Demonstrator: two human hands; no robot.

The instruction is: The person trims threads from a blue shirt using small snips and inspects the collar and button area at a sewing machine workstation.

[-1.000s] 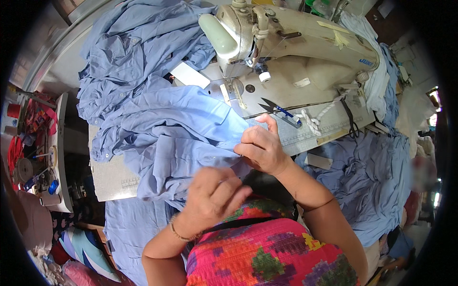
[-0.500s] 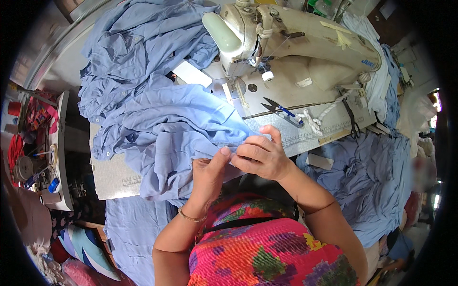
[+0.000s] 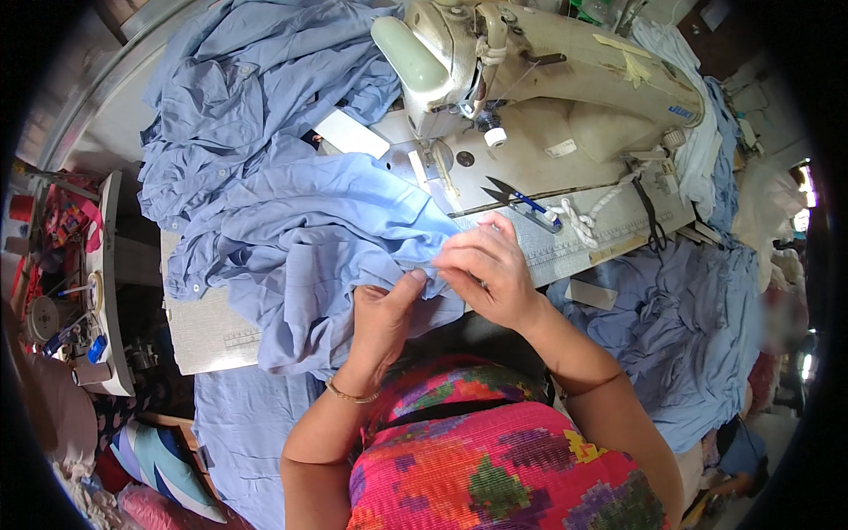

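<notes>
Right now the blue shirt [image 3: 300, 230] lies spread across the surface [image 3: 208, 331] in front of the sewing machine [image 3: 539, 97], its long axis running from the upper left, where it bunches into a heap, down toward the lower right, where one edge tapers to a gathered tip by the person's body. Both hands meet at that tip. The left hand [image 3: 382, 318] comes up from below, fingers curled and closed on a fold of the cloth, thumb pressed on top. The right hand [image 3: 484, 269] sits just beside it, touching it, fingertips pinched tight on the same edge, the grip nearly fully closed with only fabric between the fingers. Just beyond the right hand, a pair of blue-handled snips [image 3: 521, 201] rests on the machine bed, close to a knotted white cord [image 3: 579, 221]. More blue cloth [image 3: 680, 327] hangs off the right side of the surface.
</notes>
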